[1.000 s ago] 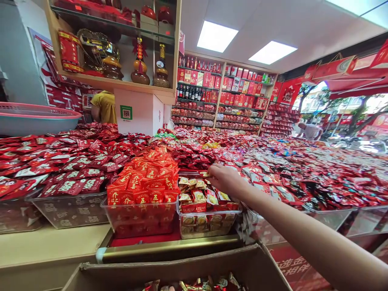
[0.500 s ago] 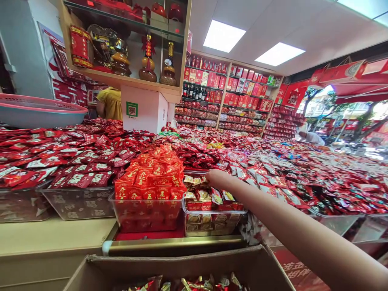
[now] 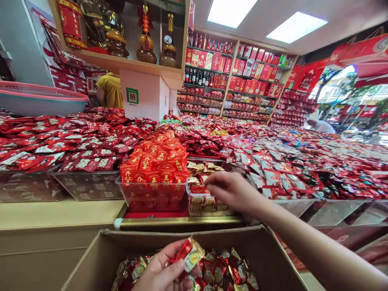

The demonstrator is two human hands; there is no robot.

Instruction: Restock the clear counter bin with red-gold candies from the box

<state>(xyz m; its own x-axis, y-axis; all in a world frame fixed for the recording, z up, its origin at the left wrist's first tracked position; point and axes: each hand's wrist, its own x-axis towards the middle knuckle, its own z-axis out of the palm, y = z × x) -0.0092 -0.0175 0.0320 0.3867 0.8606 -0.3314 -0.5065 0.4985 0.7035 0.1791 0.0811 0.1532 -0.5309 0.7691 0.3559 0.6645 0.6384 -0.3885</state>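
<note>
My left hand [image 3: 165,268] is above the open cardboard box [image 3: 254,242], its fingers closed on a red and gold wrapped candy [image 3: 194,256] with a round yellow picture. Similar candies [image 3: 215,270] lie inside the box. Over the right part of a clear bin [image 3: 201,208] of gold and red packets hangs my right hand [image 3: 227,190], fingers curled and slightly blurred; whether it holds anything is hidden. Left of that bin stands a clear bin [image 3: 151,200] heaped with orange-red packets [image 3: 157,161].
More bins [image 3: 87,186] of red packets line the counter on both sides. A basin [image 3: 39,101] sits at the left, a display cabinet [image 3: 121,66] hangs over the heaps, and a person in yellow [image 3: 110,89] stands behind. Stocked shelves [image 3: 233,76] fill the back.
My left hand has come into view with a candy. My right hand has moved slightly right and down from deeper in the bin, and the view has tilted down.
</note>
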